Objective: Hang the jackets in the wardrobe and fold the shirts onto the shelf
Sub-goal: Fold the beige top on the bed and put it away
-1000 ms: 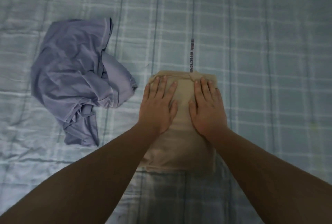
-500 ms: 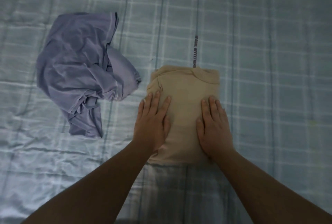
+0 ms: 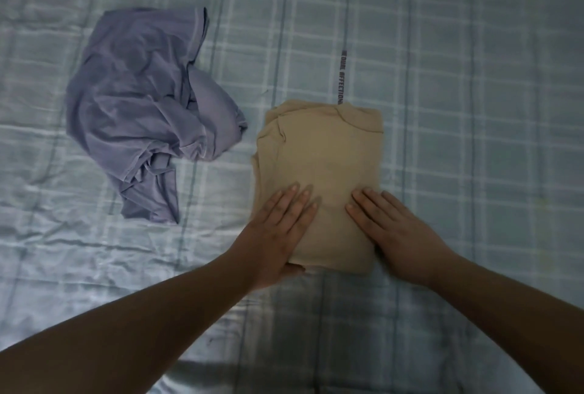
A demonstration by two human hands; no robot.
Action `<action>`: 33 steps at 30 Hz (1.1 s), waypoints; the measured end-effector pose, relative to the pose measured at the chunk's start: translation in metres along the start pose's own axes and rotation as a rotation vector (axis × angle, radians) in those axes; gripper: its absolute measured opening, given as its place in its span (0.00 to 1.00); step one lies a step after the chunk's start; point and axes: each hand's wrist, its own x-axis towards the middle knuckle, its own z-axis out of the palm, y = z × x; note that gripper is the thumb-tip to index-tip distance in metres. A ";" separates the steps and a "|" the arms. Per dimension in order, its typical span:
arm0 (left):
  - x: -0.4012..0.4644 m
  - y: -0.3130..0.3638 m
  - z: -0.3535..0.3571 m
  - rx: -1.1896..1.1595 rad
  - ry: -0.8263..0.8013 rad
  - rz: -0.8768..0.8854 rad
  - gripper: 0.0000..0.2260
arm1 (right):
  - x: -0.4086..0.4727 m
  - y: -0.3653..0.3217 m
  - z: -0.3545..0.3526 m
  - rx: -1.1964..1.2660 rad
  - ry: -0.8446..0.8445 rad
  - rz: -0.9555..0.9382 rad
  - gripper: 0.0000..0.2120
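Fingers [image 3: 294, 196] of both hands lie straight and flat, now drawn back to the near edge of the folded tan shirt [image 3: 319, 159] on the bed [image 3: 474, 109]; smoothing looks finished, shelf next. Left of them: purple shirt [image 3: 142, 99], crumpled, unfolded.

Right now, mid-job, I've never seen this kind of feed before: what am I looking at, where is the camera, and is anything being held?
There is no machine here: the arms belong to a person, and the single picture comes from a camera worn on their head, looking forward and down. The surface is a bed with a pale checked sheet. In the middle lies a tan shirt, folded into a neat rectangle. The left hand and right hand rest flat on its near end, fingers straight, pressing rather than gripping, so nothing is held. Left of it lies a crumpled bluish-purple shirt, not yet folded. No wardrobe or shelf is in view.
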 end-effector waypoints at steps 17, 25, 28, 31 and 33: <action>0.018 -0.028 -0.071 -0.488 -0.261 -0.050 0.28 | 0.021 0.014 -0.034 0.362 -0.111 0.044 0.38; 0.069 -0.113 -0.128 -1.769 -0.404 -0.658 0.25 | 0.063 0.046 -0.089 1.266 -0.152 0.660 0.11; 0.073 -0.131 -0.112 -2.033 -0.263 -0.702 0.36 | 0.079 0.062 -0.098 1.563 -0.129 0.922 0.22; 0.075 -0.132 -0.098 -2.109 -0.160 -0.647 0.38 | 0.086 0.069 -0.096 1.705 -0.089 1.051 0.09; 0.077 -0.127 -0.088 -1.994 -0.073 -0.642 0.32 | 0.091 0.070 -0.090 1.681 -0.059 1.101 0.09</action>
